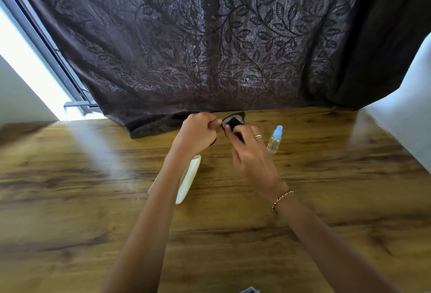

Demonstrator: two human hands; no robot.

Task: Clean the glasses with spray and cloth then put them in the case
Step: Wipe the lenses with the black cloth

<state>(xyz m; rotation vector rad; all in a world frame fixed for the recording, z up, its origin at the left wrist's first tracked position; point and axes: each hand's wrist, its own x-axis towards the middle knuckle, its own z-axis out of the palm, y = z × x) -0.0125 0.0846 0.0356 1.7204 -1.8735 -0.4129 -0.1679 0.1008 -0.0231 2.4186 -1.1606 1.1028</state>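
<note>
Dark-framed glasses (233,117) with a pinkish lens are held up over the far part of the wooden table (326,187). My left hand (197,133) grips them from the left side. My right hand (250,155) pinches a black cloth (235,129) against the lens. A small clear spray bottle (275,140) with a light blue cap stands upright just right of my right hand. A cream case (190,177) lies on the table under my left forearm, partly hidden by it.
A dark leaf-patterned curtain (210,47) hangs behind the table, its hem resting on the far edge. A bright window opening (30,64) is at the left and a white wall (408,110) at the right.
</note>
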